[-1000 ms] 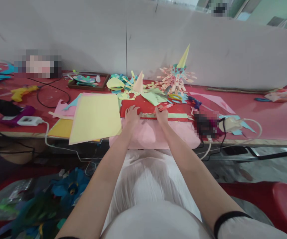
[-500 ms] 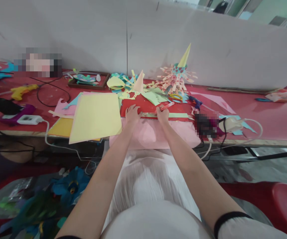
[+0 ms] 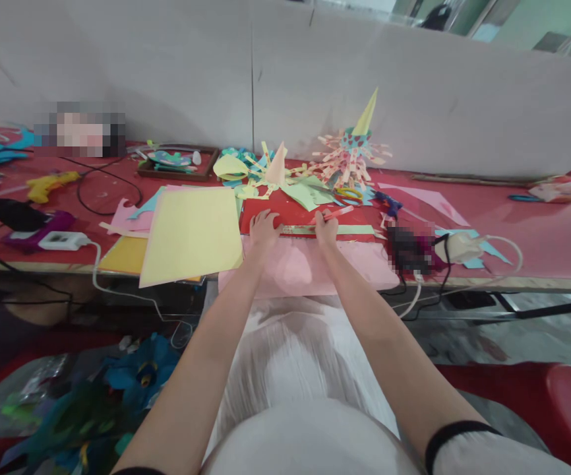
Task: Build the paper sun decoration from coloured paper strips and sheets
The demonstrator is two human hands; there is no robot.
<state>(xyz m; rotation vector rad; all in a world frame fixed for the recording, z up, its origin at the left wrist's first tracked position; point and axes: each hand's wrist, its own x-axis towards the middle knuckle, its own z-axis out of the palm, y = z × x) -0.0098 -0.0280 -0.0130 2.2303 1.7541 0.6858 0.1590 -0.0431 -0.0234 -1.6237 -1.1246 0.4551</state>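
A narrow pale-green paper strip (image 3: 357, 229) with small reddish marks at its left part lies across a red board (image 3: 293, 204). My left hand (image 3: 264, 227) rests on the board at the strip's left end, fingers spread and thumb beside the strip. Closed around a pink-red pen (image 3: 341, 212), my right hand (image 3: 326, 227) sits on the strip's middle. The pen's tip is too small to make out. Under my wrists, pink paper (image 3: 295, 267) hangs at the table edge.
A pale-yellow sheet (image 3: 191, 231) lies on the left. Behind stand a paper cone (image 3: 276, 165) and a fringed paper figure (image 3: 355, 155). Scissors (image 3: 349, 195), a blue glue gun (image 3: 388, 203), a yellow glue gun (image 3: 51, 186), a tray (image 3: 211, 165) and cabled sockets (image 3: 65, 241) surround the work.
My right hand has moved slightly to the right along the strip, and the pen lies at a flatter slant. My left hand has stayed in place.
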